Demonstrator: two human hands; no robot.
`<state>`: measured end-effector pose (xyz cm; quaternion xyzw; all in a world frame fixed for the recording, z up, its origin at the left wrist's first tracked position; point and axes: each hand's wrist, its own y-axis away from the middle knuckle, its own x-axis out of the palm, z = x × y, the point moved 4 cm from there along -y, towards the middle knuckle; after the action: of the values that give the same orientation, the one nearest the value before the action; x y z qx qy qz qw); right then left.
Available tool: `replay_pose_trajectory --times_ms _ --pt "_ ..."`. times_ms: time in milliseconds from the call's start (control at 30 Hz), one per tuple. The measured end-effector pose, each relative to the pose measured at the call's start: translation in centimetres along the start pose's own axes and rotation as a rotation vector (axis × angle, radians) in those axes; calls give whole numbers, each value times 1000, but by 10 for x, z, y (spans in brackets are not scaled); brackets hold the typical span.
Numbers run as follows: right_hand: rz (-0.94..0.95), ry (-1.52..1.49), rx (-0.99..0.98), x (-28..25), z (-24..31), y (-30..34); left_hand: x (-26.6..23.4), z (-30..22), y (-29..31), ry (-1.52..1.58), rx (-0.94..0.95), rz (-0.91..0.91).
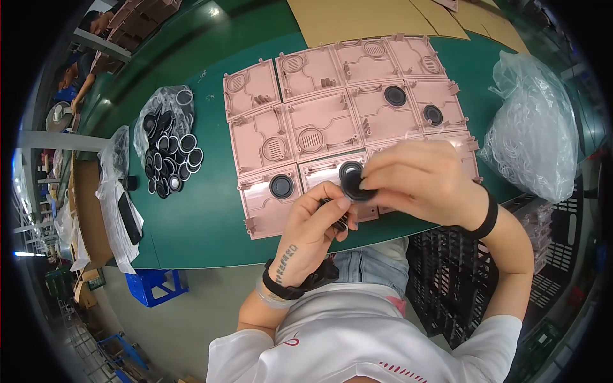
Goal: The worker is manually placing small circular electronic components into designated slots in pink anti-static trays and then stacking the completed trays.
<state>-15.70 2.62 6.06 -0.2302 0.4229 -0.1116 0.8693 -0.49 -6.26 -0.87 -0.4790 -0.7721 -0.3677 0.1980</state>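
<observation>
White shirt (357,345) fills the near side, closest to the camera, and past it the green table (198,223) runs back to flat cardboard (364,22) at the far side. Twelve pink panels (252,137) take up the middle, three rows of four set close together, studded with upright posts that could snag a wrist — lifting over them looks safer than sliding across. At the right, a clear bag (533,127) stands just beside the panels, so a wide swing that way looks tight; below the table edge there, a black crate (440,281) sits near the right elbow. At the left, a strip of green shows between the panels and the pile (169,153), which seems the easier lane for reaching. Blurred, the right hand (424,175) has its thumb and fingers narrow, pinched on a black disc (359,186) above the front row, second panel from the left; whether another disc lies beneath it, I cannot tell. Close beside it the left hand (306,220) curls round a small stack (341,221), seen edge-on. Three more discs lie flat on other panels. Handling this well probably means parting one disc at a time by its rim, holding the stack clear of the posts, and centring each disc over its round grille (311,140) before the fingers loosen — level, not tilted
</observation>
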Motion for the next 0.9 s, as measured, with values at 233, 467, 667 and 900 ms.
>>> replay_pose_trajectory --times_ms 233,467,667,900 --pt "-27 -74 304 11 -20 -2 -3 3 4 -8 -103 60" --pt "-20 -431 956 36 -56 -15 -13 -4 7 -75 -186 186" --pt "182 -391 990 66 -76 -54 -37 -18 8 7 -101 142" --pt "254 -490 1057 87 -92 -56 -54 -29 15 248 -59 -36"
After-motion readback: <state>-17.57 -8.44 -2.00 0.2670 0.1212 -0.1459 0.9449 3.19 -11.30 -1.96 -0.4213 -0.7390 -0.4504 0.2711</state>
